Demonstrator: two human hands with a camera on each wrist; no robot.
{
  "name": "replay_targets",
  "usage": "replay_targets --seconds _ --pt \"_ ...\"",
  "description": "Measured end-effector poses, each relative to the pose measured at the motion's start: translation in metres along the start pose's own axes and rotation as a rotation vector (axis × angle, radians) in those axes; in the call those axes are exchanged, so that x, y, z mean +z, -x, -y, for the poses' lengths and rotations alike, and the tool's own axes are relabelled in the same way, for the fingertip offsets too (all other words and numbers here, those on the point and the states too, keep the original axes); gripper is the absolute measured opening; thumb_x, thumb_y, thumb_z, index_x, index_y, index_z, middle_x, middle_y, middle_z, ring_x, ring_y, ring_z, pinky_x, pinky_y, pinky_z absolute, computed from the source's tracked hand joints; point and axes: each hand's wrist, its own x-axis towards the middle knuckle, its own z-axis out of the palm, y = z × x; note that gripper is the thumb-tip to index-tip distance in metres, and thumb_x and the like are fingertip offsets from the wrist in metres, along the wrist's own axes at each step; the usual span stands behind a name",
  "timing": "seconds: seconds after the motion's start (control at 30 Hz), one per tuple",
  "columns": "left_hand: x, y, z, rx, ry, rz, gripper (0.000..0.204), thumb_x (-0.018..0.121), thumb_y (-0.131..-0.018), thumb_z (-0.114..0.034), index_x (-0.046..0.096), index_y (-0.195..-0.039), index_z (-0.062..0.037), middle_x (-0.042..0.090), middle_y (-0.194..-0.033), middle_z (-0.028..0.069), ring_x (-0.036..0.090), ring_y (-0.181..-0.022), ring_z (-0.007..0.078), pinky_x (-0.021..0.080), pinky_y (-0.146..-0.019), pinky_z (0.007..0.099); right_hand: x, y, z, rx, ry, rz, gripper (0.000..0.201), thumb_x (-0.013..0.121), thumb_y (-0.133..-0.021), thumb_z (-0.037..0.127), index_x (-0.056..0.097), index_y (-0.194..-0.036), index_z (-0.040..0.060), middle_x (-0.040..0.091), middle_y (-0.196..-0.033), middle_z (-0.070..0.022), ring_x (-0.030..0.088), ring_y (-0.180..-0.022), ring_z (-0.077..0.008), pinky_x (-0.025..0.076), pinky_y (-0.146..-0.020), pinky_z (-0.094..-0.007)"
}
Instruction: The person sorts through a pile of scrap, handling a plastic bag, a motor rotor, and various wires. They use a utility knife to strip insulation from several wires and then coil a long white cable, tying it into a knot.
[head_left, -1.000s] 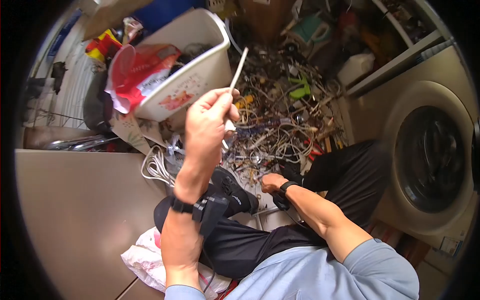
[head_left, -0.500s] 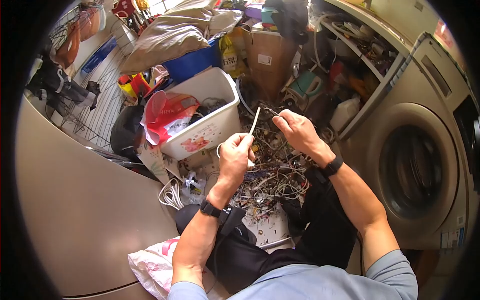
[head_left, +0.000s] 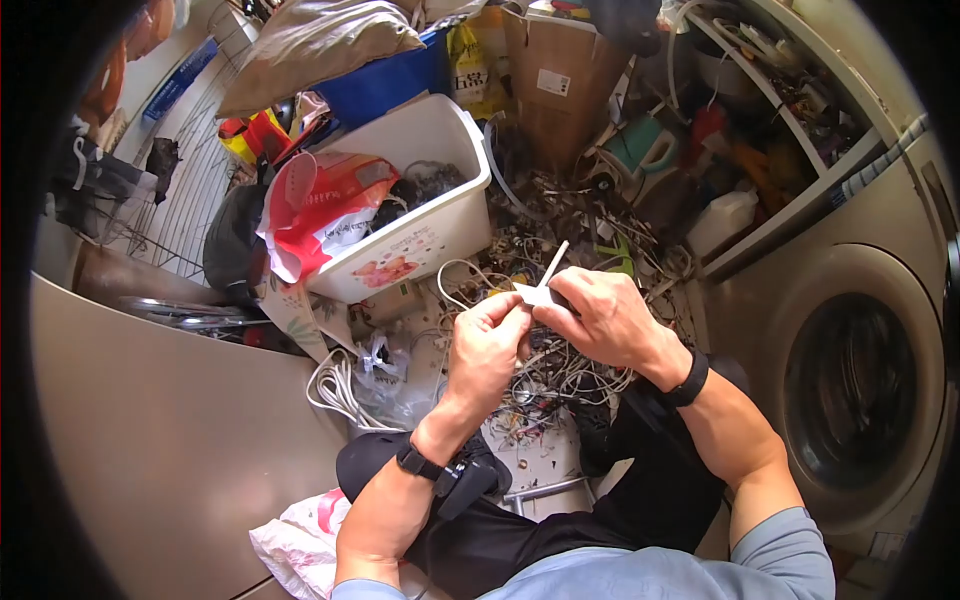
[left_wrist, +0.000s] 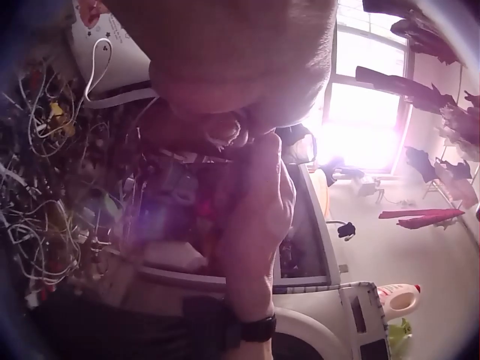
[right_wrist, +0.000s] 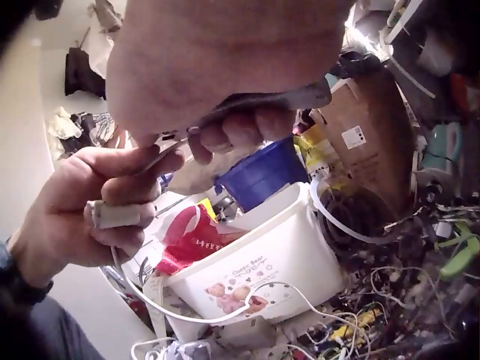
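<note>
In the head view, the left hand pinches a white cable, its fingertips meeting those of the right hand. A pale strip sticks up beside the right fingers. The right wrist view shows the right hand curled round a flat grey metal tool, whose narrow end is at the left fingertips. A white block-like piece lies across the left fingers, with the cable hanging in a loop below. Fingers partly hide the contact between tool and cable. In the left wrist view, the hands overlap against glare.
Tangled cables and small parts cover the floor ahead. A white bin with a red bag stands left, a cardboard box behind. A washing machine is on the right, and coiled white cable lies left of the legs.
The right hand has risen from near the floor and moved over to the left hand, bringing the tool with it. The left hand still holds the white cable. The head view has shifted.
</note>
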Motion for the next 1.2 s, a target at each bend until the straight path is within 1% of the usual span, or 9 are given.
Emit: replay_targets --seconds 0.13,0.2,0.23,0.37,0.43,0.47,0.53,0.97,1.2 --pt "-0.005 0.007 0.006 -0.048 0.083 0.066 0.018 0.06 -0.102 -0.009 0.072 -0.113 -0.0018 0.066 -0.078 -0.0044 0.054 -0.062 0.0008 0.041 -0.054 0.0188 -0.001 0.008 -0.001 -0.038 -0.06 0.031 0.031 0.071 -0.094 0.033 0.062 -0.091 0.0043 0.065 -0.079 -0.0148 0.066 -0.07 -0.0349 0.052 -0.062 -0.0432" --pt "-0.005 0.008 0.007 -0.012 0.016 0.001 0.019 0.059 -0.102 -0.007 0.071 -0.114 -0.0008 0.071 -0.089 -0.001 0.06 -0.071 0.0026 0.048 -0.06 0.0191 0.0 0.012 -0.002 -0.056 -0.064 0.059 0.03 0.072 -0.093 0.033 0.062 -0.092 0.0047 0.063 -0.078 -0.0134 0.065 -0.07 -0.0338 0.052 -0.061 -0.0424" --pt "-0.008 0.008 0.011 0.001 0.029 0.01 0.019 0.058 -0.102 -0.006 0.071 -0.114 0.0003 0.074 -0.097 0.0027 0.064 -0.081 0.0048 0.052 -0.069 0.0208 0.001 0.014 -0.002 -0.072 -0.05 0.062 0.028 0.072 -0.092 0.032 0.062 -0.091 0.0051 0.062 -0.078 -0.0126 0.065 -0.07 -0.0331 0.052 -0.061 -0.042" --pt "-0.013 0.009 0.013 -0.058 0.071 0.023 0.018 0.059 -0.102 -0.005 0.071 -0.114 0.0006 0.074 -0.097 0.0026 0.065 -0.082 0.0062 0.053 -0.072 0.0226 0.004 0.014 0.001 -0.083 -0.029 0.066 0.027 0.073 -0.091 0.031 0.062 -0.092 0.0056 0.06 -0.078 -0.0111 0.064 -0.07 -0.0313 0.052 -0.061 -0.041" --pt "-0.015 0.009 0.015 0.0 0.04 0.006 0.018 0.059 -0.102 -0.005 0.072 -0.113 0.0009 0.074 -0.097 0.0031 0.066 -0.082 0.0062 0.054 -0.072 0.0218 0.006 0.014 0.002 -0.075 -0.022 0.071 0.028 0.074 -0.091 0.031 0.062 -0.092 0.0055 0.06 -0.079 -0.011 0.064 -0.07 -0.0312 0.052 -0.061 -0.0409" --pt "-0.015 0.009 0.014 0.001 0.041 0.004 0.018 0.059 -0.102 -0.005 0.072 -0.113 0.0009 0.074 -0.097 0.0031 0.066 -0.082 0.0062 0.054 -0.072 0.0218 0.008 0.014 0.003 -0.072 -0.018 0.057 0.028 0.074 -0.091 0.031 0.062 -0.092 0.0057 0.06 -0.079 -0.0107 0.064 -0.07 -0.031 0.052 -0.061 -0.0407" --pt "-0.015 0.012 0.01 0.013 0.061 -0.004 0.017 0.06 -0.102 -0.007 0.071 -0.113 0.0006 0.074 -0.094 0.0048 0.061 -0.069 0.0042 0.048 -0.06 0.0183 0.009 0.013 0.005 -0.07 -0.014 0.045 0.027 0.074 -0.091 0.03 0.062 -0.092 0.0059 0.06 -0.078 -0.0104 0.064 -0.07 -0.0308 0.052 -0.06 -0.0404" --pt "-0.023 0.017 0.005 -0.027 0.069 0.027 0.018 0.063 -0.102 -0.009 0.071 -0.115 0.0005 0.074 -0.092 0.0041 0.063 -0.072 0.0039 0.048 -0.057 0.0174 0.007 0.009 0.008 -0.133 0.077 0.0 0.027 0.073 -0.09 0.033 0.064 -0.092 0.0074 0.057 -0.075 -0.0084 0.062 -0.066 -0.0285 0.051 -0.058 -0.04" --pt "-0.026 0.016 0.003 -0.054 0.143 0.041 0.02 0.064 -0.102 -0.009 0.071 -0.117 0.0005 0.075 -0.09 0.0058 0.063 -0.064 0.0047 0.045 -0.052 0.0167 0.01 0.01 0.012 -0.103 0.06 -0.064 0.026 0.074 -0.089 0.031 0.063 -0.092 0.0069 0.058 -0.075 -0.0091 0.063 -0.066 -0.0288 0.051 -0.058 -0.0401"
